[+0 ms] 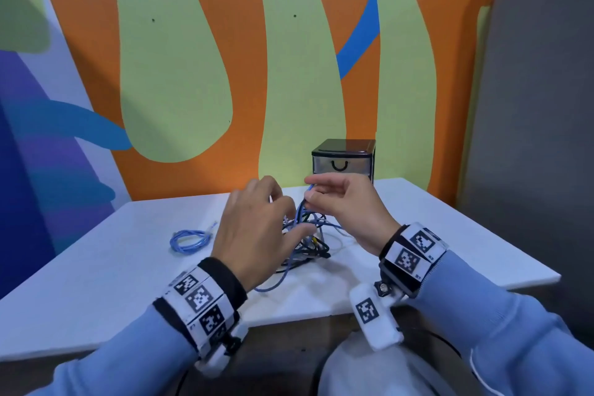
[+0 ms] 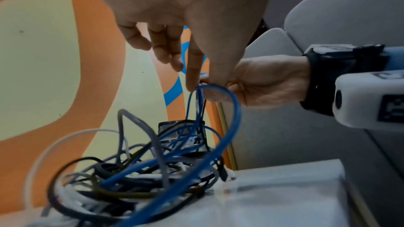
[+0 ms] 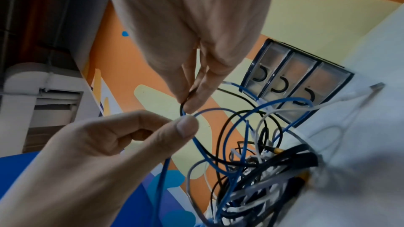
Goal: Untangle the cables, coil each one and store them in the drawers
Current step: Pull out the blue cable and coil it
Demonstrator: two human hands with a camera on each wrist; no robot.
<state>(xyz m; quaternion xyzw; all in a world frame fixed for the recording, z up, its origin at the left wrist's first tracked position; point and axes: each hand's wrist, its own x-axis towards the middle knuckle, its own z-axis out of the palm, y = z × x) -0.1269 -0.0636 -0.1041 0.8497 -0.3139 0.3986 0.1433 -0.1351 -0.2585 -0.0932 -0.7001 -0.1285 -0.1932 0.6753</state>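
Looking at the white rectangular table (image 1: 96,267) first, I've got the small black-framed unit of three clear plastic drawers (image 1: 343,157) against the painted wall at the back, all three closed. Mid-table sits the tangled heap of blue, black and white cables (image 1: 308,244), with one coiled light-blue cable (image 1: 189,239) lying apart on its left. Right hand (image 1: 347,209) pinches a thin blue cable loop (image 3: 218,111) up out of the heap. Left hand (image 1: 257,235) hovers loosely spread, a fingertip touching the loop.
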